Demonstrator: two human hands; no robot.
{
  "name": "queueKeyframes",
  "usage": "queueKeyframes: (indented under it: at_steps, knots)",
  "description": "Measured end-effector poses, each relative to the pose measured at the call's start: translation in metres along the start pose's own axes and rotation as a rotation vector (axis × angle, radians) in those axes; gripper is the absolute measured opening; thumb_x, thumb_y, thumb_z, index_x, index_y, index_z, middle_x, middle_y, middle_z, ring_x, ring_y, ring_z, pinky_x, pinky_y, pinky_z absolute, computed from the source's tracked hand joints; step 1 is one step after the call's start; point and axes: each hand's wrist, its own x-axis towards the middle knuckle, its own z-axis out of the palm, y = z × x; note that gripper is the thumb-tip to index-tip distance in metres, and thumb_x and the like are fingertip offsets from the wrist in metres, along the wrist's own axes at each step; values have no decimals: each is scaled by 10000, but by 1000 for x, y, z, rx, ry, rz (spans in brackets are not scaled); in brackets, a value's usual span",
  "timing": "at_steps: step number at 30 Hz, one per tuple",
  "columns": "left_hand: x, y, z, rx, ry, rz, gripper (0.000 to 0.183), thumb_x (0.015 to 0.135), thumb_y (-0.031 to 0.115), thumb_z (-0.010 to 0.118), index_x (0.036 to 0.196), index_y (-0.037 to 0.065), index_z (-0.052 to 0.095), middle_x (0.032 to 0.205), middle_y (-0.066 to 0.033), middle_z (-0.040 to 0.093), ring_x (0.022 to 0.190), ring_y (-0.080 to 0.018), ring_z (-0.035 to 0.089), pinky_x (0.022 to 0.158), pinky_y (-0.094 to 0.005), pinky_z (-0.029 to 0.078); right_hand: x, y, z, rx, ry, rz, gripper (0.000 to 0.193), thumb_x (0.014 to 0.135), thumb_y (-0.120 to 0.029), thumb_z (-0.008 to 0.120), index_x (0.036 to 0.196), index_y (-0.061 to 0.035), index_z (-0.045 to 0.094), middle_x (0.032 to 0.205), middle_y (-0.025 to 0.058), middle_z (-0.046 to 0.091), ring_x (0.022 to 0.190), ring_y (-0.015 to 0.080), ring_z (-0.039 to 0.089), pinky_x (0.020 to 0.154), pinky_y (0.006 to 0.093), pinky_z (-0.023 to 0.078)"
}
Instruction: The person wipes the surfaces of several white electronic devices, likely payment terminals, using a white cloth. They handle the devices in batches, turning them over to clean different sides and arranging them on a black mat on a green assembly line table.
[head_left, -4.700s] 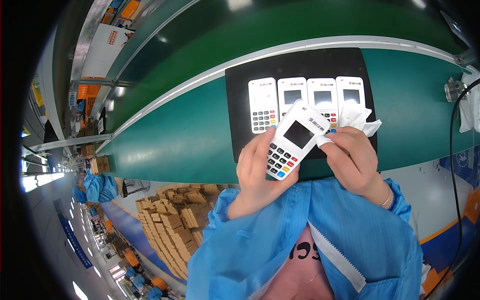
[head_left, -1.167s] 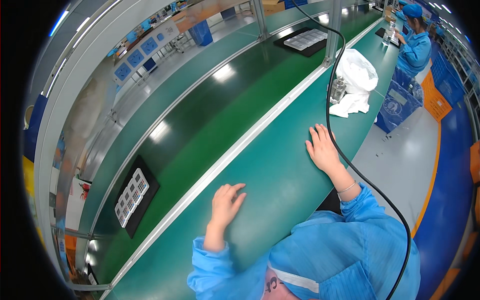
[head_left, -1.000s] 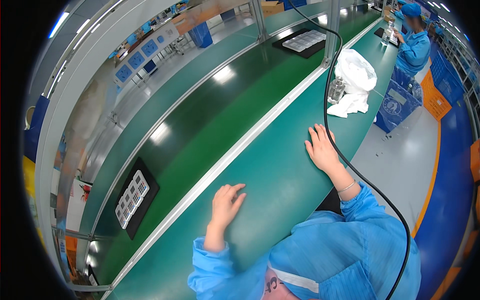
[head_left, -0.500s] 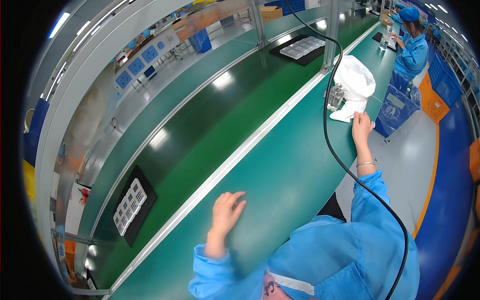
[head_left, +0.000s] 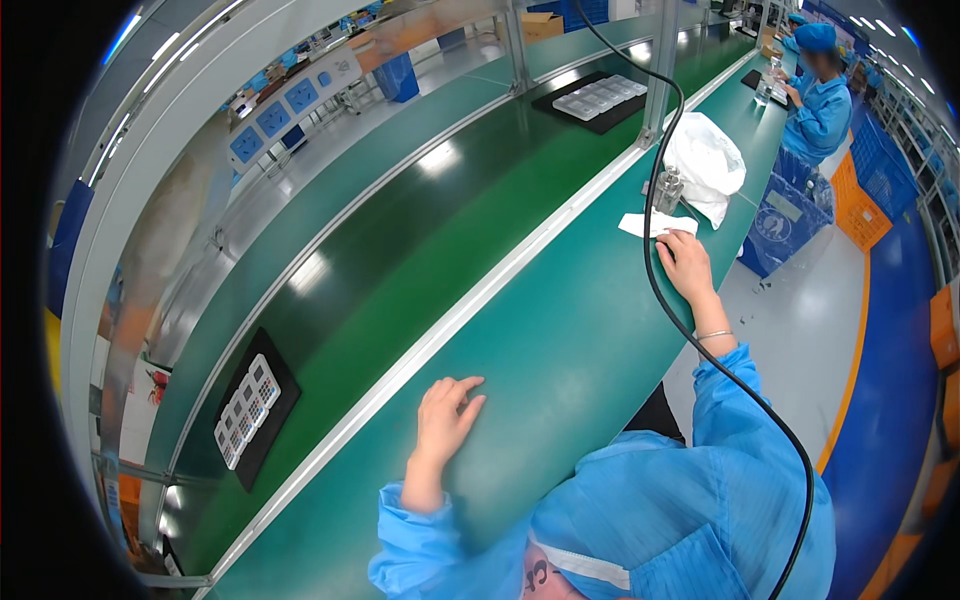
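My right hand (head_left: 685, 265) grips the near edge of a folded white cloth (head_left: 645, 226) on the green worktop. Just beyond the cloth stands a clear bottle (head_left: 667, 188) with a dark top part, and a crumpled white plastic bag (head_left: 706, 155) sits beside it. My left hand (head_left: 447, 415) rests low over the bare worktop (head_left: 560, 370), holding nothing. Its fingers are loosely bent and the thumb is apart from them. A black cable (head_left: 668, 285) hangs across the view, passing in front of the cloth and close to my right hand.
Alongside the worktop runs a green conveyor belt (head_left: 390, 330), behind a white rail (head_left: 440, 345). Black mats with white compartmented trays (head_left: 246, 411) lie on the belt. At the far right, a co-worker (head_left: 820, 105) in blue sits by a blue crate (head_left: 785, 225) on the floor.
My right hand has moved left and slightly down in the picture, drawing the white cloth away from the bag to in front of the bottle. My left hand has barely shifted.
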Motion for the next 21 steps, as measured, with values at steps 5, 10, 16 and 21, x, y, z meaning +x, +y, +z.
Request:
queueKeyframes:
  at_steps: [5,10,16,21]
  knots:
    - [3,-3,1,-4,-5,-3,251,867,153,771,1116,134,746,809,-43,575,802,-242,590,757,-381,484,-2,3,5,8,54,-33,250,890,-142,711,1131,-77,695,1221,159,682,1098,360,668,926,451,547]
    - [3,-3,3,4,1,-19,264,847,128,786,1108,120,750,785,-43,546,763,-233,563,724,-368,478,6,-3,3,-83,243,-97,289,857,-98,709,1145,-84,685,1153,122,657,1066,304,635,875,428,510]
    - [7,-4,8,12,7,2,273,838,92,795,1107,90,754,765,-43,513,721,-207,537,674,-350,475,1,7,9,-66,123,-51,169,868,-81,694,1036,-67,694,1101,95,666,1035,289,645,879,424,514]
    - [8,-7,10,8,25,34,269,838,93,797,1104,90,755,764,-41,511,718,-206,533,671,-346,473,3,6,7,-64,211,-65,255,874,-63,679,1130,-69,673,1122,99,661,1029,297,646,886,429,516]
